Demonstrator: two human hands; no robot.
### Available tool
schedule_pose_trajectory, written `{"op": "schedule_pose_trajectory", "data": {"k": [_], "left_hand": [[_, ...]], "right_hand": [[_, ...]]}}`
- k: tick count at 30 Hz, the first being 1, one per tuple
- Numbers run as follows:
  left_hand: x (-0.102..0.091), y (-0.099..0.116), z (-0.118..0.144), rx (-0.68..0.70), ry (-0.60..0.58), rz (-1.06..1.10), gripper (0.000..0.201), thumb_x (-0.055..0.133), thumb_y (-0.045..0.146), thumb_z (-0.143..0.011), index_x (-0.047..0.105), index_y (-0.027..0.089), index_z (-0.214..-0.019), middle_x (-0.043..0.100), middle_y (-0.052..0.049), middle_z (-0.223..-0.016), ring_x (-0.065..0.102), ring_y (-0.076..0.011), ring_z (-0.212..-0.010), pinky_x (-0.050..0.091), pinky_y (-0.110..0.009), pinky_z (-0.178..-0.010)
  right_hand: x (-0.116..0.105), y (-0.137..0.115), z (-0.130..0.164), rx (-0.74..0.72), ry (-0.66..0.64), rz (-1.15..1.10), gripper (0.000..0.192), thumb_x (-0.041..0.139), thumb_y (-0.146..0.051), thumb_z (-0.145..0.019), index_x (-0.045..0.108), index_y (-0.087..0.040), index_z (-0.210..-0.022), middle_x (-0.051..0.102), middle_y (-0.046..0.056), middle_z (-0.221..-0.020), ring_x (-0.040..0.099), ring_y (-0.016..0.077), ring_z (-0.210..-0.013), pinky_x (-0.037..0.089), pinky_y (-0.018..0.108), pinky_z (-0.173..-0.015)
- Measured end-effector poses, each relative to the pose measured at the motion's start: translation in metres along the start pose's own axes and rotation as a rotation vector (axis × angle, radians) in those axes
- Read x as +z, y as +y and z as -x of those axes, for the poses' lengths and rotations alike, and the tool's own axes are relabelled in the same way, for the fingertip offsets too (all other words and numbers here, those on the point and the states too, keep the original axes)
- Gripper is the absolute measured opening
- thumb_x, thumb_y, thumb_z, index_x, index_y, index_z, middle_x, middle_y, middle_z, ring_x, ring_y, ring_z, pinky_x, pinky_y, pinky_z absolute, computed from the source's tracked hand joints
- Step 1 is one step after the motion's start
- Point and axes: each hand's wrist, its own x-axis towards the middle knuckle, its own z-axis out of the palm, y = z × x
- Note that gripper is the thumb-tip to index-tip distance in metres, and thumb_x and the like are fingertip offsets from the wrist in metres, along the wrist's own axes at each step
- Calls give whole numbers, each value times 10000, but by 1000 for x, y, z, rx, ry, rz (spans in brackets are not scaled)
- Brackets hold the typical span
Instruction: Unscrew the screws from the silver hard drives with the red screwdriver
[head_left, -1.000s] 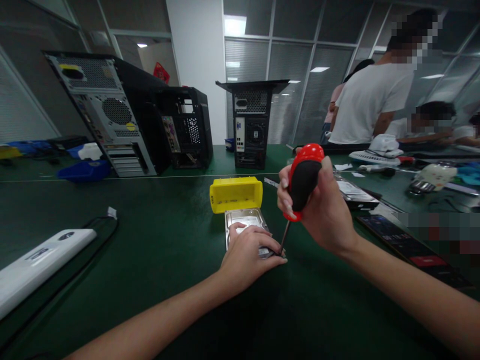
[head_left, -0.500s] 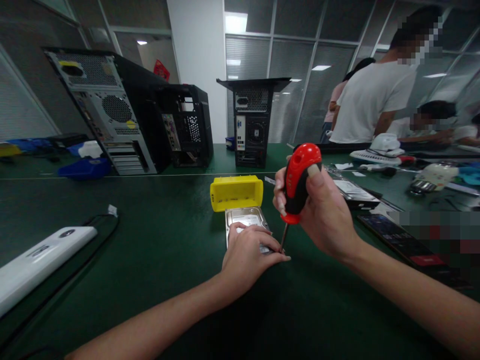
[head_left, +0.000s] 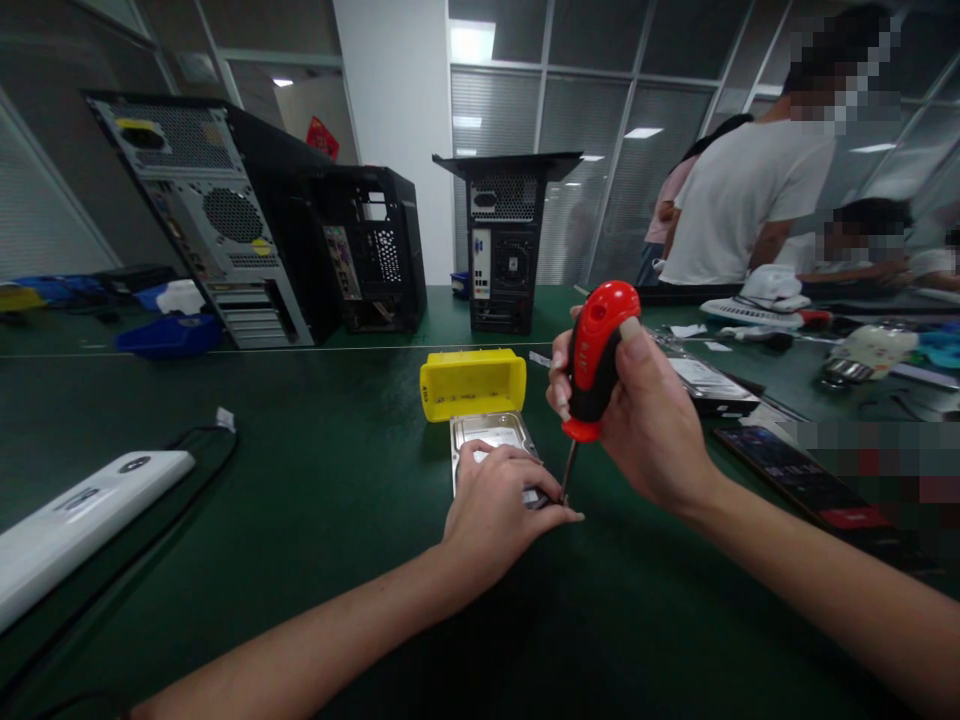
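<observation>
A silver hard drive [head_left: 491, 428] lies on the green table, partly covered by my left hand [head_left: 499, 500]. That hand is closed over the drive, its thumb and index finger near the drive's right front corner. My right hand [head_left: 641, 400] grips a red and black screwdriver [head_left: 592, 355], which leans with its handle up. The shaft runs down to the thumb and index finger of my left hand. What exactly the tip touches there is too small to make out. Just behind the drive, a yellow bin [head_left: 474, 410] lies with its opening toward me and small dark bits inside.
Several black computer cases [head_left: 504, 250] stand at the back. On the left are a white power strip [head_left: 90, 510] with a black cable and a blue bin [head_left: 171, 337]. Another hard drive [head_left: 709, 385] and a phone [head_left: 795, 475] lie to the right. People work beyond.
The screwdriver handle has turned slightly and shifted a little in my right hand. My left hand stays in nearly the same place on the hard drive.
</observation>
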Motion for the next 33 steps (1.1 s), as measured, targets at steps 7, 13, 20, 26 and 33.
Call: {"op": "schedule_pose_trajectory", "data": {"k": [7,13,20,26,33], "left_hand": [[-3,-3,-1,6,-56,54,156,744,421,-708,713,290,-786,725,40,-922,586,-246,-996,228,-452,-928],[-4,-3,-2,-7,-64,94,129,764,379,-696,705,280,-753,729,56,-901,588,-242,-998,218,-443,-931],[-4,-3,-2,-14,-68,93,132,766,368,-692,703,271,-753,729,41,-906,590,-249,-996,218,-454,-935],[-3,-5,-2,-1,-61,92,122,765,344,-690,699,270,-761,722,32,-926,587,-256,-996,216,-477,-935],[-4,-5,-1,6,-62,89,128,758,347,-697,692,263,-766,717,35,-921,588,-250,-992,214,-483,-924]], "right_hand": [[-3,2,-1,1,-4,19,338,525,-532,-829,527,-250,-1016,534,-8,-842,515,90,-614,481,234,-561],[-5,4,-2,-1,-14,-4,391,458,-563,-854,566,-242,-1050,541,4,-820,509,100,-622,475,242,-579],[-5,7,-3,-27,35,3,417,435,-597,-847,554,-258,-1058,515,1,-773,475,101,-571,457,242,-535],[-5,8,-1,-55,18,-9,406,463,-584,-840,546,-256,-1064,520,0,-780,479,100,-575,446,236,-517],[-3,6,2,-74,11,17,374,458,-566,-852,551,-261,-1050,514,1,-781,482,101,-584,446,236,-509]]}}
